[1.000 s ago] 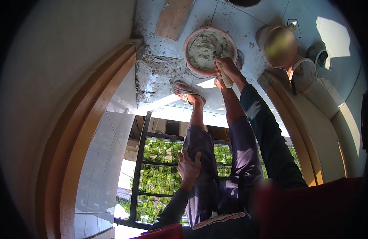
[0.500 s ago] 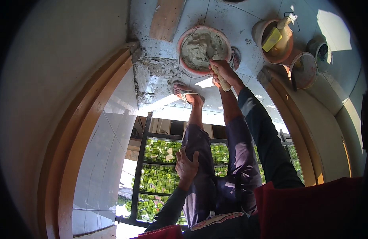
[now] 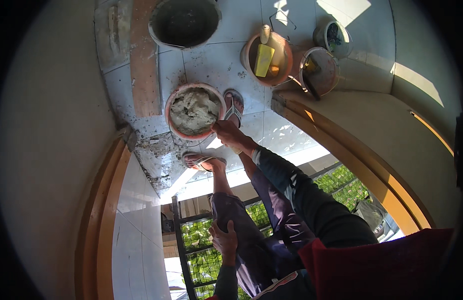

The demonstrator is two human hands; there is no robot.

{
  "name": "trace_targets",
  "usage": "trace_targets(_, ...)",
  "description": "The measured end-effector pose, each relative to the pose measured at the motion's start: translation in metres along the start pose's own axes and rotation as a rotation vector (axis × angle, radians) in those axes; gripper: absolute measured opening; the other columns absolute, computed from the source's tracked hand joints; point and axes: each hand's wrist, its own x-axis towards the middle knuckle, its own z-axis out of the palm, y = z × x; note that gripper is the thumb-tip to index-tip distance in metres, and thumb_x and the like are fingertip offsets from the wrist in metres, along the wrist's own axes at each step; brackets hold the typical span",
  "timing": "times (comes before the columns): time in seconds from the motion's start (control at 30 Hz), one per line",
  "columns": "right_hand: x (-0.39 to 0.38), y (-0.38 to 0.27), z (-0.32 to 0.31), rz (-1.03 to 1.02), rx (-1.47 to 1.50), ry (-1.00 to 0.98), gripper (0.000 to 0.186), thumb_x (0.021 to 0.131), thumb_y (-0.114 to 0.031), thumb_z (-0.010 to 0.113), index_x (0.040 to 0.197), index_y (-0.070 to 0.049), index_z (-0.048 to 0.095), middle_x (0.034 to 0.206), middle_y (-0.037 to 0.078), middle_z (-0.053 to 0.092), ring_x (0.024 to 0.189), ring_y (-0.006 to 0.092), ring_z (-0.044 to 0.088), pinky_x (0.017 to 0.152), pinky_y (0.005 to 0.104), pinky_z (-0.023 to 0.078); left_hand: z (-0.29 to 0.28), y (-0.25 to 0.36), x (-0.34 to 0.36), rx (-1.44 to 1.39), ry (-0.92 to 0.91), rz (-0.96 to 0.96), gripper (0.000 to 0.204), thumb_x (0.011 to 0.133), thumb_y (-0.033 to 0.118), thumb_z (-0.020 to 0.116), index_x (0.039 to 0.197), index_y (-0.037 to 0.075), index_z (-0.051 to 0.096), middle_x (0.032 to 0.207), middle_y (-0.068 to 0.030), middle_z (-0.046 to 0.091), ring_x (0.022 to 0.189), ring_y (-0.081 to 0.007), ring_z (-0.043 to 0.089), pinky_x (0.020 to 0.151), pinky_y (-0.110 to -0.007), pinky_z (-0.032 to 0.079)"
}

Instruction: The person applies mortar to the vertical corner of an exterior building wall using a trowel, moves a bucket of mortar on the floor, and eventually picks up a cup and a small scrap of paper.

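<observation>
My right hand (image 3: 228, 135) is closed round the pale handle of a trowel (image 3: 235, 149), at the near right rim of an orange bucket (image 3: 169, 123). Thick grey mortar (image 3: 192, 111) fills the bucket, heaped and uneven on top. Of the trowel only the butt of its handle shows clearly; the blade is hidden by my hand and the mortar. My left hand (image 3: 224, 241) lies on my left thigh, fingers stretched out and holding nothing. My sandalled feet stand on the near side and at the right of the bucket.
A dark bucket (image 3: 215, 31) stands farther back. On the right are an orange bucket (image 3: 287, 59) with a yellow tool (image 3: 264, 60), another bucket (image 3: 335, 80) and a small pail (image 3: 319, 37). A plank (image 3: 145, 80) lies at left. Wooden door frames (image 3: 99, 220) (image 3: 351, 150) flank me.
The view has swung right and farther forward, so the buckets sit farther left and the dark bucket shows. My right hand has come to the bucket's near right rim, still gripping the trowel.
</observation>
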Motion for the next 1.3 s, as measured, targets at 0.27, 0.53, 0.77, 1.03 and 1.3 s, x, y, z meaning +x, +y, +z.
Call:
trace_targets(0.27, 0.06, 0.031, 0.05, -0.3, -0.793, -0.158, 0.014, 0.078, -0.014, 0.063, 0.085, -0.002, 0.066, 0.078, 0.014, 0.064, 0.075, 0.0333, 0.066, 0.064, 0.0438, 0.055, -0.012, 0.008, 0.006, 0.029, -0.008, -0.039, 0.064, 0.085, 0.049, 0.067, 0.129, 0.007, 0.048, 0.122, -0.0229, 0.054, 0.102, -0.0474, 0.061, 0.086, -0.057, 0.047)
trace_targets(0.53, -0.025, 0.012, -0.011, -0.034, -0.649, -0.268, 0.038, 0.093, -0.03, 0.053, 0.121, -0.005, 0.061, 0.113, 0.025, 0.059, 0.107, 0.0416, 0.059, 0.083, 0.0551, 0.049, -0.011, 0.011, 0.002, 0.019, 0.041, -0.034, 0.069, 0.087, 0.051, 0.063, 0.134, 0.004, 0.044, 0.124, -0.0263, 0.053, 0.108, -0.0484, 0.058, 0.09, -0.057, 0.046)
trace_targets(0.77, -0.225, 0.003, -0.105, 0.345, -0.339, -0.033, 0.05, 0.091, -0.046, 0.055, 0.112, -0.001, 0.06, 0.099, 0.024, 0.067, 0.1, 0.0418, 0.063, 0.088, 0.0505, 0.048, -0.045, 0.012, 0.005, 0.094, 0.155, 0.128, 0.07, 0.093, 0.054, 0.052, 0.14, 0.005, 0.042, 0.115, -0.0289, 0.06, 0.1, -0.05, 0.061, 0.09, -0.057, 0.047)
trace_targets(1.03, -0.412, 0.04, -0.108, -0.22, -0.044, 0.044, 0.055, 0.091, -0.046, 0.059, 0.125, -0.003, 0.061, 0.115, 0.02, 0.066, 0.105, 0.037, 0.064, 0.091, 0.0432, 0.051, -0.075, -0.016, 0.03, 0.444, -0.009, 1.224, 0.022, 0.086, 0.031, 0.063, 0.092, 0.011, 0.072, 0.092, -0.0149, 0.07, 0.086, -0.0359, 0.068, 0.076, -0.045, 0.054)
trace_targets(1.3, -0.469, -0.076, -0.027, 0.442, 0.5, 0.28, 0.065, 0.097, -0.055, 0.045, 0.126, 0.001, 0.063, 0.13, 0.024, 0.06, 0.115, 0.0325, 0.062, 0.096, 0.0395, 0.05, -0.154, 0.028, -0.006, 0.502, -0.398, 1.049, 0.031, 0.092, 0.033, 0.066, 0.098, 0.004, 0.072, 0.091, -0.0136, 0.073, 0.078, -0.0229, 0.07, 0.068, -0.035, 0.053)
